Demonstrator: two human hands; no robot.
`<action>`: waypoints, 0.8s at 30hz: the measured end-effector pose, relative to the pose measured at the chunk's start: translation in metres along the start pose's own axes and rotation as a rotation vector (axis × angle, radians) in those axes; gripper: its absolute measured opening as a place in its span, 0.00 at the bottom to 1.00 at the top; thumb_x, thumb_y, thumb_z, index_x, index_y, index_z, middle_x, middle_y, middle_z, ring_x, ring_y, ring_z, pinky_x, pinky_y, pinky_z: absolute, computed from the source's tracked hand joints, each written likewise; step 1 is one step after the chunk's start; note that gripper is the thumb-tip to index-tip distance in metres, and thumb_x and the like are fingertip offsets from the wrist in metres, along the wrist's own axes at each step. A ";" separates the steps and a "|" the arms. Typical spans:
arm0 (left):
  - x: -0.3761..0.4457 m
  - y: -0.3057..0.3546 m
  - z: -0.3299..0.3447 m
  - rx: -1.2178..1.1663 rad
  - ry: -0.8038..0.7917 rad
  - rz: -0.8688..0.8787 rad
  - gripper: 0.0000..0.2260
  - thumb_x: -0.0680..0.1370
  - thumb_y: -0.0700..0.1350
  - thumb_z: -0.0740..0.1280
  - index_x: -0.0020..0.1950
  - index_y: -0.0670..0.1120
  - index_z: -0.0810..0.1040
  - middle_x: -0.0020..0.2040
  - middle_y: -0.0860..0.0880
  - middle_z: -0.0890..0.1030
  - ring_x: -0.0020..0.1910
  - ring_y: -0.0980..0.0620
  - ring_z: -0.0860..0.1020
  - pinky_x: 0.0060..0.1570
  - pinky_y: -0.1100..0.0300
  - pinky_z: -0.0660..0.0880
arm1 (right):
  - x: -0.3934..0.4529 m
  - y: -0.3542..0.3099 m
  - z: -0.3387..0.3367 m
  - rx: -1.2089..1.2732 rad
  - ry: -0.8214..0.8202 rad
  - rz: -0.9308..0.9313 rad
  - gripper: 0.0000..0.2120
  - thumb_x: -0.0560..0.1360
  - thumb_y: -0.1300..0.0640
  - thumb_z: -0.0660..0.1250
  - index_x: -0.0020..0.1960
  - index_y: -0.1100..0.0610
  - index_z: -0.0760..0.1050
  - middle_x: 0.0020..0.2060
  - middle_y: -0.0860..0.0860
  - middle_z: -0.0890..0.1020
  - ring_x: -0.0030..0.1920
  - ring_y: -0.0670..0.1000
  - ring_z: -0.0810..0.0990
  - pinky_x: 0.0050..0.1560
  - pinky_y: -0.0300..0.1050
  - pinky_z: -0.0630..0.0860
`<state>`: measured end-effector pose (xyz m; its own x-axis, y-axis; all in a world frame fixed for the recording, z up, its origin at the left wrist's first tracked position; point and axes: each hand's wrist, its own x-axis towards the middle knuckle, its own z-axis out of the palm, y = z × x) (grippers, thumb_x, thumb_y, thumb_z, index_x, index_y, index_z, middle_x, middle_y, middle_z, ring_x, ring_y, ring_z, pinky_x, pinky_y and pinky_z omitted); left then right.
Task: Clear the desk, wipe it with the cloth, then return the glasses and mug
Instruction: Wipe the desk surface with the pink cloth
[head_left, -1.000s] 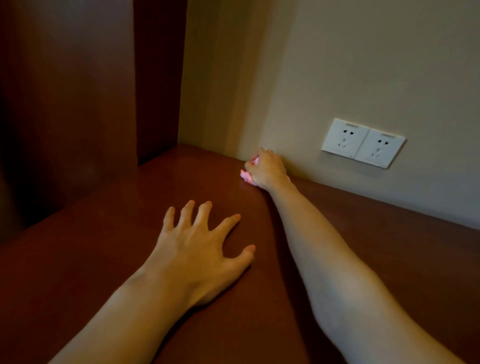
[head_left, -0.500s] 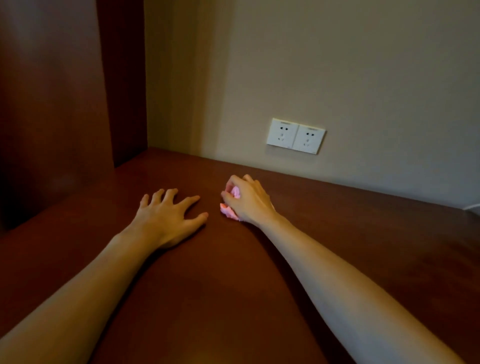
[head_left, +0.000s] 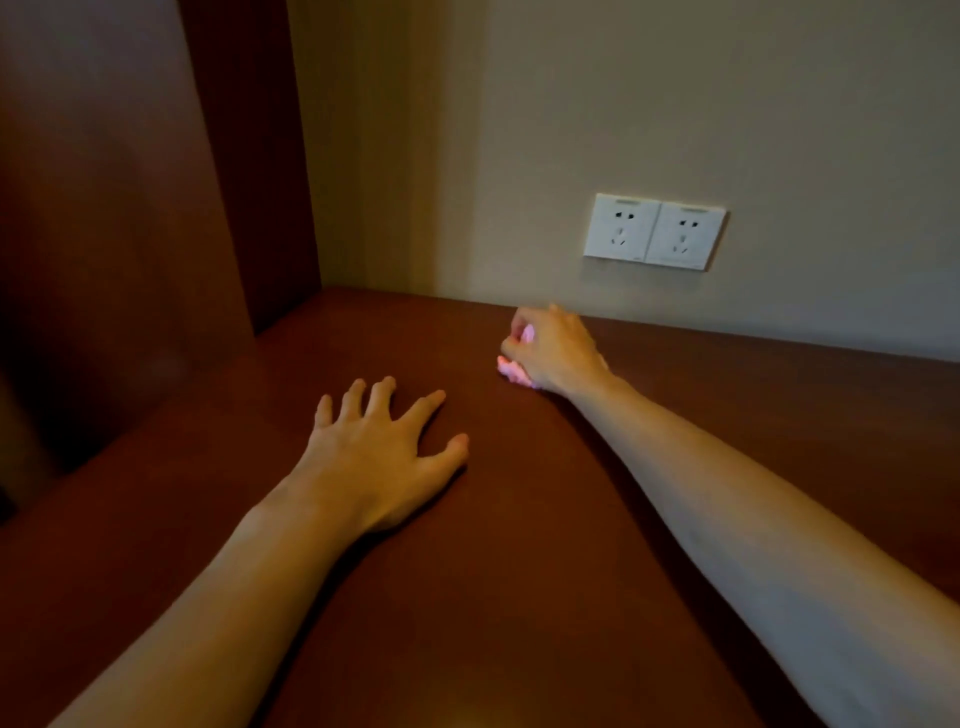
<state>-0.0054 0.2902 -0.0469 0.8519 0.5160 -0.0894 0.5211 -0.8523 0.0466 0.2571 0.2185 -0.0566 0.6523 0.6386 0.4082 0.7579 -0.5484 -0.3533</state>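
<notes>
While the left hand (head_left: 382, 457) lies flat with fingers spread on the desk (head_left: 519, 597), the right hand (head_left: 556, 351) grips what looks like a pink cloth (head_left: 511, 371) near the far wall (head_left: 675, 104).

Single head-mounted wide-angle view, looking forward and down from the person's own position. The camera is sitting close above the near part of the tabletop (head_left: 519, 597) and is facing the wall (head_left: 675, 104) at its far edge, where a double socket plate (head_left: 653, 232) is showing right of centre. Both forearms are entering from the bottom corners and reaching away from the lens; the left hand (head_left: 379, 457) is lying nearer, the right hand (head_left: 558, 351) farther, by the wall. A dark wooden panel (head_left: 130, 208) is filling the left side. Lighting is dim, so the far left edge is probably shadowed beyond reading. No second view is sharing the scene.
</notes>
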 end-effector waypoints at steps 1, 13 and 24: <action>0.001 0.000 0.001 -0.001 0.001 0.002 0.35 0.75 0.75 0.41 0.80 0.66 0.42 0.83 0.47 0.44 0.81 0.40 0.44 0.78 0.38 0.45 | 0.017 0.004 0.006 -0.010 0.007 0.009 0.06 0.74 0.46 0.70 0.47 0.47 0.80 0.49 0.54 0.78 0.54 0.60 0.79 0.47 0.47 0.70; 0.005 -0.003 0.001 -0.001 -0.008 0.002 0.35 0.73 0.76 0.40 0.79 0.68 0.41 0.83 0.49 0.44 0.81 0.42 0.44 0.78 0.39 0.44 | 0.069 0.020 0.021 -0.056 -0.010 0.009 0.08 0.77 0.46 0.67 0.49 0.50 0.79 0.52 0.55 0.80 0.51 0.56 0.77 0.45 0.46 0.67; -0.026 0.010 -0.012 -0.018 0.166 -0.010 0.33 0.77 0.73 0.48 0.79 0.62 0.61 0.78 0.47 0.65 0.74 0.43 0.67 0.70 0.41 0.66 | -0.172 -0.026 -0.076 0.067 -0.117 -0.201 0.09 0.75 0.41 0.63 0.47 0.46 0.74 0.46 0.43 0.73 0.51 0.49 0.72 0.48 0.53 0.75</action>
<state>-0.0212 0.2691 -0.0320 0.8428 0.5329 0.0757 0.5293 -0.8460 0.0641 0.1252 0.0823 -0.0534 0.4804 0.7920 0.3768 0.8684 -0.3690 -0.3313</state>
